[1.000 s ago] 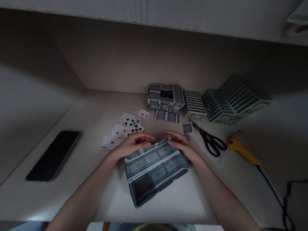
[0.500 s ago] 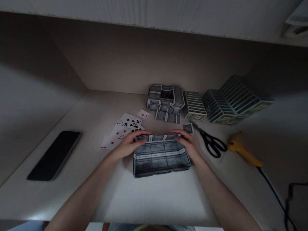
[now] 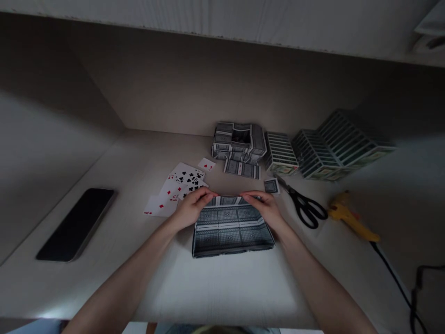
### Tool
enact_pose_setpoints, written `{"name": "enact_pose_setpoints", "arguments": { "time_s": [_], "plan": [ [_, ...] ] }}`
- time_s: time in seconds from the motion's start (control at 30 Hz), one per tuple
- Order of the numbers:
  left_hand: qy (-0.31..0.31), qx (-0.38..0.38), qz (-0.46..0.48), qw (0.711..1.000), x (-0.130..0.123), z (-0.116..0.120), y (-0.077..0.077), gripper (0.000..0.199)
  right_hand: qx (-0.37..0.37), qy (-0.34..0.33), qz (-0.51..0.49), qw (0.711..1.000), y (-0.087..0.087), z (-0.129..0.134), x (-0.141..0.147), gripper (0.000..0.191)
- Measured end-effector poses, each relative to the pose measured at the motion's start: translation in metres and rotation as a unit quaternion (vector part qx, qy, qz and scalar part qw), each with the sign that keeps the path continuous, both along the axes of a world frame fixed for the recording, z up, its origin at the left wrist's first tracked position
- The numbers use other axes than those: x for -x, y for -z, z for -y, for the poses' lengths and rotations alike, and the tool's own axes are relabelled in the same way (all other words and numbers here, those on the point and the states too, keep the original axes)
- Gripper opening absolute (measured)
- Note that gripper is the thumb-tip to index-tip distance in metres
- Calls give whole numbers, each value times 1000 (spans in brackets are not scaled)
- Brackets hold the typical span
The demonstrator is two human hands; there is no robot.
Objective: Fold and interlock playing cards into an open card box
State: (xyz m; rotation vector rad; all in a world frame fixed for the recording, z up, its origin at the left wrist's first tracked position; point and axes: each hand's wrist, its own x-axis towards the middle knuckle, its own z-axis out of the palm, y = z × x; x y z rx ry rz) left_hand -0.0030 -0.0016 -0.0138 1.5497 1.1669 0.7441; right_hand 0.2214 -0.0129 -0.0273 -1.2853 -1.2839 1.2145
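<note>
A shallow open box point(image 3: 227, 227) made of playing cards, their patterned backs facing inward, rests on the table before me. My left hand point(image 3: 192, 206) pinches the far wall of the box left of its middle, thumb inside and fingers behind. On the same wall, right of the middle, my right hand point(image 3: 266, 208) pinches in the same way. Both sets of fingertips sit on the upper edge of that wall. Part of each far corner is hidden by the hands. Loose playing cards point(image 3: 162, 199), face up, lie just beyond my left hand.
Behind stands a card-built box with an opening point(image 3: 257, 139), with joined cards point(image 3: 241, 169) before it. Packs of cards point(image 3: 281, 150) stand farther right. Black scissors point(image 3: 306, 206), a small card piece point(image 3: 271, 186) and a yellow glue gun point(image 3: 351, 218) lie right. A phone point(image 3: 76, 225) lies left.
Both hands have slid inward along the far wall of the box, from near its corners toward its middle. The box has stayed in nearly the same place.
</note>
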Motion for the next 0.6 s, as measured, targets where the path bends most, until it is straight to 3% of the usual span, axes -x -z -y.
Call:
{"name": "enact_pose_setpoints", "arguments": {
  "time_s": [0.2, 0.37, 0.5, 0.6],
  "plan": [
    [-19, -20, 23, 999, -2, -1, 5, 21, -10, 2, 3, 1000, 1, -2, 1, 14],
    [-173, -13, 178, 969, -6, -3, 3, 19, -25, 57, -9, 998, 1, 0, 3, 11],
    [-185, 15, 290, 939, -1, -6, -2, 23, -68, 116, 2, 991, 2, 3, 3, 11],
    [-240, -2, 293, 926, 5, -8, -2, 23, -102, 133, 16, 986, 2, 5, -2, 13]
  ]
}}
